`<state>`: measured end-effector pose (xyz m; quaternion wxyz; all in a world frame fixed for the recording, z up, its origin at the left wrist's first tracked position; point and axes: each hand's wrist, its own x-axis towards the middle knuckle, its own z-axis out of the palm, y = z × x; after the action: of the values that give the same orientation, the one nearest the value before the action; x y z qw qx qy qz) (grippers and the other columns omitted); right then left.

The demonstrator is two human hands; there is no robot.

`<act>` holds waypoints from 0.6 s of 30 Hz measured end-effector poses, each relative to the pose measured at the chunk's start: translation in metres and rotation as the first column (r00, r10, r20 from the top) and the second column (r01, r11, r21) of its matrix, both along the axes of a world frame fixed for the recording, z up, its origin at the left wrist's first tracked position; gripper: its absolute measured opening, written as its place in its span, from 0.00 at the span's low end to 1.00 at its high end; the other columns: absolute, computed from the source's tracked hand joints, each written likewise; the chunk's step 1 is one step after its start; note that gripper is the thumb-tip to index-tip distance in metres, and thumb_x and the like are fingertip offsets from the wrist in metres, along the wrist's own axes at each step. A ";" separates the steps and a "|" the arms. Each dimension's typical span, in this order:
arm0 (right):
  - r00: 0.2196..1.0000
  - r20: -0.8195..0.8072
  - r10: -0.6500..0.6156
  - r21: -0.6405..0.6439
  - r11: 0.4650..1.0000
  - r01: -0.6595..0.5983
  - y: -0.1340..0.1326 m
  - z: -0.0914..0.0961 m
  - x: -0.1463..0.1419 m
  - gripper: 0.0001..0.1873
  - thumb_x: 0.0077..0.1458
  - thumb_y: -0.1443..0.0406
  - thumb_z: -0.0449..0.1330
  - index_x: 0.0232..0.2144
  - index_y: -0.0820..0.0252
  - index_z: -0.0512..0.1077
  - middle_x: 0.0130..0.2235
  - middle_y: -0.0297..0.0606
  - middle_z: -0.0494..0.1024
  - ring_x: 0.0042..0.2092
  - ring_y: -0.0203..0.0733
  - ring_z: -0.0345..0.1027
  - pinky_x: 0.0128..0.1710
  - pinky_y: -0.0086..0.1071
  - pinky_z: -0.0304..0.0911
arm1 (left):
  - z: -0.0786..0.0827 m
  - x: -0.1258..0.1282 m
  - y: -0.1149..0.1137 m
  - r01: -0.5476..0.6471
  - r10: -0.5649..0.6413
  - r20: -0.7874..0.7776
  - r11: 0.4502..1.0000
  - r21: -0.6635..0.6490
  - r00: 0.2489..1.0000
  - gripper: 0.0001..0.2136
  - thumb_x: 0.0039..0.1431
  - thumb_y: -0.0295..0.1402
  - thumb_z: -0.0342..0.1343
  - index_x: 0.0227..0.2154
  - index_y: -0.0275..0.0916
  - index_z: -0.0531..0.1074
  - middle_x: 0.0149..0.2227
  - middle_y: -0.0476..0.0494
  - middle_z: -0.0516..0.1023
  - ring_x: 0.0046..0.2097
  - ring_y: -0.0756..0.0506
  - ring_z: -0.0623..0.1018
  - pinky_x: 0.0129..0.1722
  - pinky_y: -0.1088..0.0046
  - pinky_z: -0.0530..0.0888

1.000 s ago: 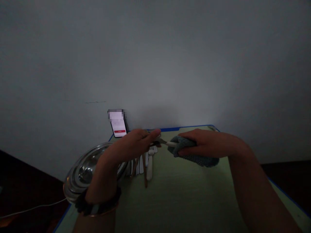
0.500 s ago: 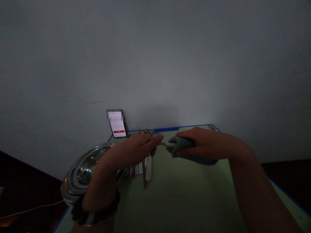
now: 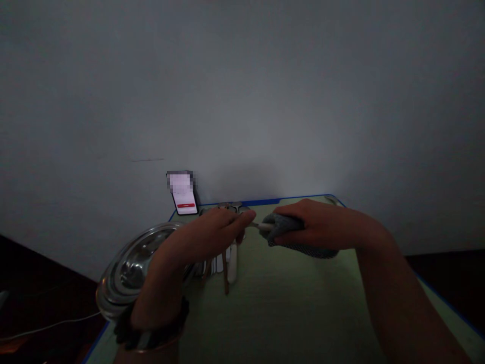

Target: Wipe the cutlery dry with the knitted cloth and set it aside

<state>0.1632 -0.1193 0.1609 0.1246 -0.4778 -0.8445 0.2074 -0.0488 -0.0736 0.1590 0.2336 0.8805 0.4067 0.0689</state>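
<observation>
The left hand pinches one end of a utensil; the right hand grips a cloth around the other; a metal bowl shows its shiny inside.

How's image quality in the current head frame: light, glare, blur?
Head view: dim overall, lower corners nearly black; head view: glints in the metal bowl, phone screen bright, its upper part pixelated; head view: soft shadow on the wall beyond the table; head view: utensil at the cloth lacks fine detail.
</observation>
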 end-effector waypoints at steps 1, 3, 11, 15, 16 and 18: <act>1.000 0.003 -0.004 0.003 1.000 0.004 0.000 0.000 0.000 0.13 0.51 0.56 0.55 0.34 0.58 0.70 0.34 0.35 0.75 0.33 0.37 0.66 0.31 0.28 0.56 | 0.000 0.000 0.000 0.003 -0.003 -0.003 1.000 -0.001 1.000 0.26 0.62 0.50 0.33 0.19 0.38 0.65 0.20 0.51 0.68 0.24 0.49 0.69 0.28 0.74 0.63; 1.000 0.007 -0.006 0.000 1.000 0.006 0.001 -0.001 -0.001 0.13 0.51 0.56 0.56 0.35 0.58 0.71 0.34 0.35 0.76 0.33 0.37 0.66 0.31 0.28 0.56 | 0.000 0.000 0.001 0.018 -0.018 -0.007 1.000 0.012 1.000 0.26 0.62 0.49 0.33 0.20 0.38 0.65 0.21 0.50 0.68 0.24 0.49 0.69 0.28 0.74 0.63; 1.000 0.013 -0.008 0.006 1.000 0.008 0.001 0.000 -0.002 0.15 0.52 0.54 0.54 0.34 0.59 0.71 0.33 0.36 0.75 0.32 0.37 0.66 0.29 0.27 0.55 | 0.000 0.001 0.001 0.093 -0.093 -0.023 0.995 0.029 0.995 0.25 0.63 0.46 0.34 0.19 0.38 0.64 0.19 0.52 0.65 0.22 0.51 0.67 0.28 0.75 0.62; 1.000 0.012 -0.006 0.037 0.999 0.006 0.003 -0.003 -0.007 0.16 0.53 0.53 0.53 0.32 0.59 0.71 0.31 0.35 0.75 0.30 0.35 0.64 0.29 0.27 0.54 | 0.001 0.005 0.002 0.121 -0.121 -0.046 0.993 -0.008 0.992 0.25 0.64 0.44 0.33 0.18 0.38 0.63 0.18 0.52 0.65 0.21 0.52 0.66 0.27 0.76 0.62; 1.000 0.012 -0.010 0.061 0.998 0.010 0.004 -0.005 -0.009 0.16 0.53 0.54 0.53 0.31 0.59 0.71 0.30 0.35 0.75 0.29 0.35 0.64 0.28 0.27 0.54 | 0.000 0.006 0.002 0.123 -0.124 -0.050 0.992 -0.010 0.991 0.24 0.64 0.43 0.33 0.18 0.38 0.63 0.18 0.52 0.65 0.21 0.52 0.66 0.27 0.76 0.62; 1.000 0.020 -0.010 0.111 0.994 0.007 0.005 -0.008 -0.014 0.15 0.53 0.55 0.53 0.31 0.59 0.72 0.29 0.35 0.75 0.28 0.35 0.63 0.28 0.28 0.53 | -0.001 0.011 0.000 0.151 -0.149 -0.071 0.988 0.032 0.986 0.21 0.64 0.40 0.35 0.20 0.38 0.64 0.19 0.52 0.67 0.21 0.51 0.67 0.27 0.76 0.63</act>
<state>0.1495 -0.1141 0.1525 0.1433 -0.4757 -0.8539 0.1548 -0.0382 -0.0737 0.1580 0.2078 0.9146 0.3458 0.0282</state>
